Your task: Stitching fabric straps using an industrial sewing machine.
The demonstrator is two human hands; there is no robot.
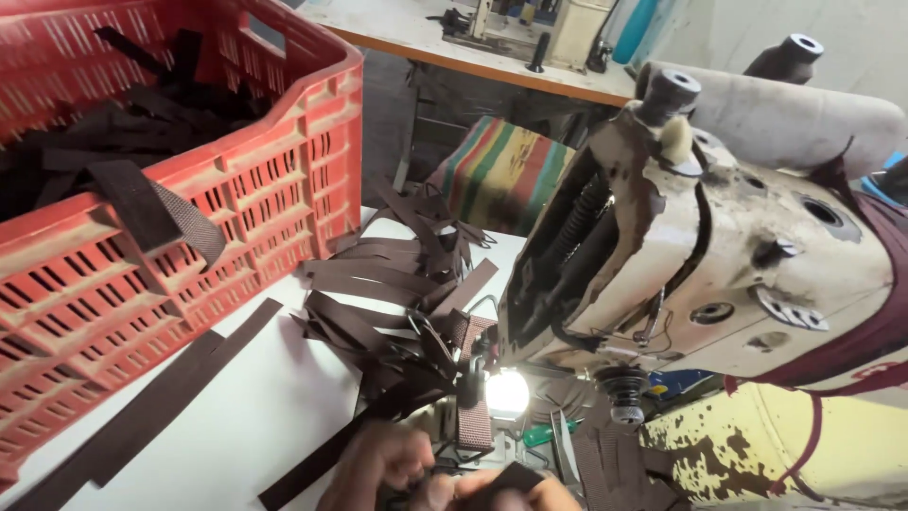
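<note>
Both hands pinch a dark brown strap piece at the bottom edge of the view: left hand on its left end, right hand on its right. The piece sits on the white table, directly below the sewing machine and its lit lamp. A heap of brown straps lies beside the red crate.

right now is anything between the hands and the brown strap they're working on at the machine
Nothing visible: both hands already grip the dark brown strap piece at the bottom edge, just below the sewing machine head.
</note>
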